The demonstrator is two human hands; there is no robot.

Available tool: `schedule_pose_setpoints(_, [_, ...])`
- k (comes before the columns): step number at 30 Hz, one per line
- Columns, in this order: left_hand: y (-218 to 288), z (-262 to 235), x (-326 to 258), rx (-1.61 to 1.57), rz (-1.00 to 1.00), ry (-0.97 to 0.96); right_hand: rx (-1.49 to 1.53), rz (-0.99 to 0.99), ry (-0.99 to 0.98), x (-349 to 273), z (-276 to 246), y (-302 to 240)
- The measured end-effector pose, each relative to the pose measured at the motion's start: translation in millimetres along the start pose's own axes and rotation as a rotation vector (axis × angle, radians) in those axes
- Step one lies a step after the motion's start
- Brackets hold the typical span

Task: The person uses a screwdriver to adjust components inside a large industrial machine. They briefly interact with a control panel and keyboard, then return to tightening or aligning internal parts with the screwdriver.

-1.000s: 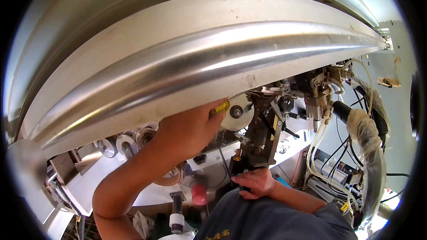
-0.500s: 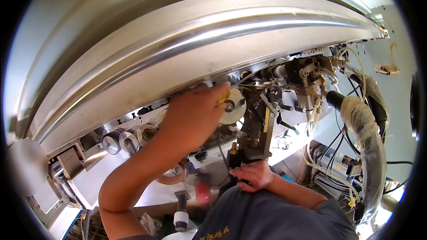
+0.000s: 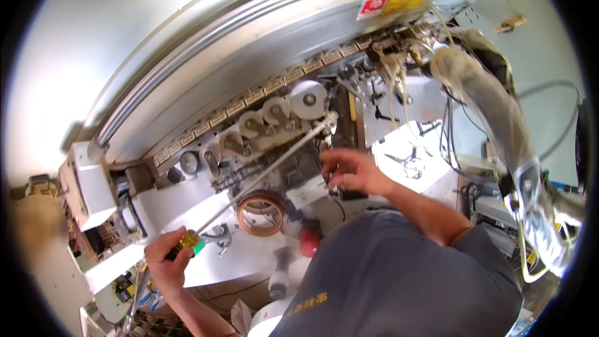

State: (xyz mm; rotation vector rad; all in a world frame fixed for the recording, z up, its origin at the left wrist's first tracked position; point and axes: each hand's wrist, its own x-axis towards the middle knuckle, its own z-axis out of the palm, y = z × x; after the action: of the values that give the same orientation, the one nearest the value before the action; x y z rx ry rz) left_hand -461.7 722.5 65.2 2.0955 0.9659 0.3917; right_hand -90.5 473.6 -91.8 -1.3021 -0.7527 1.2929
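My left hand [image 3: 163, 261] grips the yellow and green handle of a long screwdriver [image 3: 265, 170]. Its steel shaft runs up and to the right, and the tip sits beside the large white roller [image 3: 308, 99] of the machine. My right hand [image 3: 349, 171] reaches in with fingers spread and rests on a dark block in the machine's mechanism, just right of the shaft. A copper-coloured ring [image 3: 262, 213] lies below the shaft, between my two hands.
A curved metal hood [image 3: 237, 56] arches over a row of rollers [image 3: 249, 128]. A grey control box [image 3: 87, 184] is at the left. A large clear flexible hose [image 3: 499, 125] and cables hang at the right. A red knob [image 3: 309, 243] sits near my chest.
My left hand has dropped from beside the white roller down to the lower left and now holds the screwdriver by its handle. My right hand has risen into the mechanism. The view has tilted down.
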Motion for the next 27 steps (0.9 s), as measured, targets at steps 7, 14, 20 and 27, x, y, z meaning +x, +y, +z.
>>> schedule_pose_setpoints(7, [8,-4,-110,0.025,0.197,0.122,0.273,-0.001,-0.214,-81,20,-116])
schedule_pose_setpoints(14, [41,6,-159,0.064,0.369,0.133,-0.097,-0.305,-0.041,-178,30,-139])
schedule_pose_setpoints(20, [84,15,-192,0.094,0.342,-0.014,-0.724,-0.567,-0.166,-250,15,-129])
schedule_pose_setpoints(27, [131,42,-211,0.043,0.323,-0.249,-0.626,-0.447,-0.421,-316,-32,-96])
